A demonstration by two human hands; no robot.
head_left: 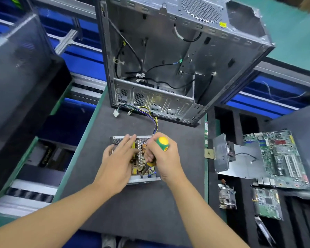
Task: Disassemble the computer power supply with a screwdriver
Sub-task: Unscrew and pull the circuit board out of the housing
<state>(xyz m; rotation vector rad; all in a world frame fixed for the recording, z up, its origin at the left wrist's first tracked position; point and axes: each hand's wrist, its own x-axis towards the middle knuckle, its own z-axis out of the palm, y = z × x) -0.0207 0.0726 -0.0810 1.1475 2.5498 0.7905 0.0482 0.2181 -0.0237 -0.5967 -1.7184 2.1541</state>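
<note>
The power supply (143,180), a lidless sheet-metal box with a perforated far wall, sits near the middle of the dark, felt-like mat (132,212); inside it show a yellowish circuit board, upright silvery heat-sink fins and small cylindrical parts. The left hand (119,158) lies across the box's left half, fingers straight and spread flat over the components, grasping nothing; the right hand (166,158) is clenched round the screwdriver (162,143), whose rounded green-and-yellow handle juts up above the knuckles while its shaft angles down into the box's right side; the tip is hidden. A bundle of thin yellow, purple and black wires (145,110) curves from the box's far right corner to a white plastic connector (116,113) lying on the mat; behind it, at the mat's far edge, stands a gutted grey steel computer case (168,51), its open side facing the camera, with loose black cables inside. Beyond the mat's right edge lie a green motherboard (283,158), a bent metal plate (221,154) and a smaller circuit board (267,203).
</note>
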